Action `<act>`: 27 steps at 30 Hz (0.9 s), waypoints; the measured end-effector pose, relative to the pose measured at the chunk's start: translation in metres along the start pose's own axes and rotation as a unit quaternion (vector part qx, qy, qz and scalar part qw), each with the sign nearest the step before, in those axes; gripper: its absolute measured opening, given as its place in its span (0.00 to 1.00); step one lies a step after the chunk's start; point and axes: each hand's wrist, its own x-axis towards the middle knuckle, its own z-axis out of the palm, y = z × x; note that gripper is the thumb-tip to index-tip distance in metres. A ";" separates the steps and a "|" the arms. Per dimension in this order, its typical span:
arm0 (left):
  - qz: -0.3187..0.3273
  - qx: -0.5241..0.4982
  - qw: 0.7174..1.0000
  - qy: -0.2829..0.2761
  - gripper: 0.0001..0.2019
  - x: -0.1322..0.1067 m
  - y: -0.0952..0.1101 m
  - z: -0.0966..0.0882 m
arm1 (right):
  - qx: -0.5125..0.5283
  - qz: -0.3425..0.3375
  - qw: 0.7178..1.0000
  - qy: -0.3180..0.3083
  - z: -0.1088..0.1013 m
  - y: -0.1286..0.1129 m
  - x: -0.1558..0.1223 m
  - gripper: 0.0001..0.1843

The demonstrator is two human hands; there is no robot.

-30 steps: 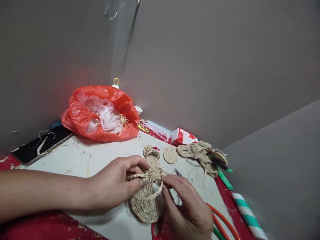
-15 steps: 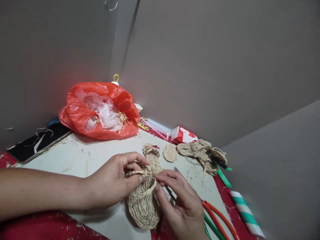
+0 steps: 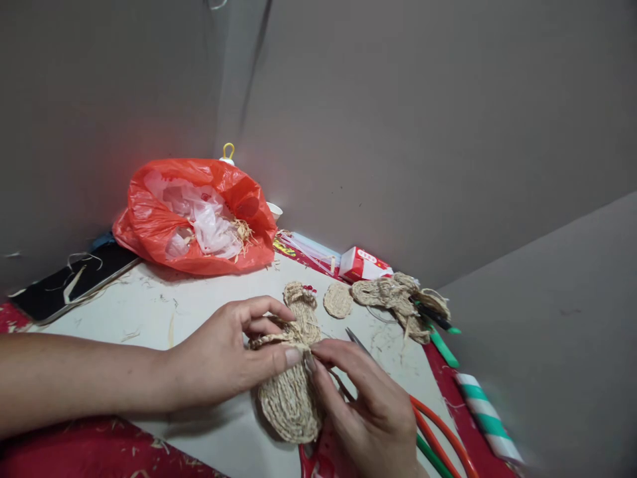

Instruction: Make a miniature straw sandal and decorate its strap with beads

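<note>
Head view gives me a woven straw piece [image 3: 291, 408] in coarse tan cords that curve round its blunt near end, with a pale braided band [image 3: 271, 339] looped across its upper part. My left hand [image 3: 239, 352] presses its thumb on that upper part, fingers bent behind; my right hand [image 3: 365, 398] pinches the piece's right side, thumb and forefinger nearly meeting, so both have hold of it. The blunt end projects below the grip, over the near half of the white board [image 3: 199, 315]. Just beyond, a narrower straw strip [image 3: 303, 315] ends in red beads [image 3: 309, 289]; I can't tell whether it joins.

Along the board's near edge runs red cloth [image 3: 99, 451]. By the right edge, orange handles [image 3: 442, 431] crowd my right hand, and a pointed metal tip [image 3: 355, 337] sits just past it. My widest stretch, scattered with straw scraps [image 3: 131, 334], lies between my left hand and the red bag [image 3: 149, 229] at the far edge.
</note>
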 end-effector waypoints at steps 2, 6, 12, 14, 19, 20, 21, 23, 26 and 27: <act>-0.002 -0.009 1.000 -0.004 0.15 0.000 0.001 0.000 | -0.014 -0.010 1.000 -0.004 -0.003 0.000 0.001 0.12; -0.019 -0.022 1.000 0.006 0.14 0.001 0.003 0.000 | -0.015 -0.025 0.999 -0.028 -0.008 -0.001 0.003 0.13; -0.028 -0.046 0.998 0.011 0.15 0.002 0.004 -0.001 | -0.011 -0.032 0.998 -0.051 -0.012 -0.002 0.004 0.14; -0.028 -0.044 0.999 0.010 0.15 0.002 0.005 -0.001 | -0.015 -0.048 0.997 -0.053 -0.013 -0.002 0.005 0.15; -0.030 -0.037 0.999 0.020 0.13 0.001 0.006 0.000 | -0.016 -0.075 0.993 -0.086 -0.017 -0.005 0.006 0.16; -0.030 -0.041 0.999 0.021 0.13 0.001 0.006 0.001 | -0.016 -0.075 0.993 -0.091 -0.018 -0.006 0.006 0.16; -0.029 -0.044 0.998 0.021 0.13 0.000 0.006 0.001 | -0.015 -0.078 0.992 -0.095 -0.019 -0.006 0.005 0.16; -0.027 -0.046 0.998 0.022 0.13 -0.001 0.006 0.001 | -0.013 -0.081 0.991 -0.101 -0.021 -0.006 0.003 0.17; -0.026 -0.046 0.998 0.021 0.13 -0.001 0.006 0.001 | 0.009 -0.065 0.992 -0.107 -0.023 -0.005 0.002 0.15; -0.025 -0.046 0.998 0.022 0.13 -0.002 0.006 0.000 | 0.015 -0.057 0.992 -0.112 -0.023 -0.004 0.002 0.14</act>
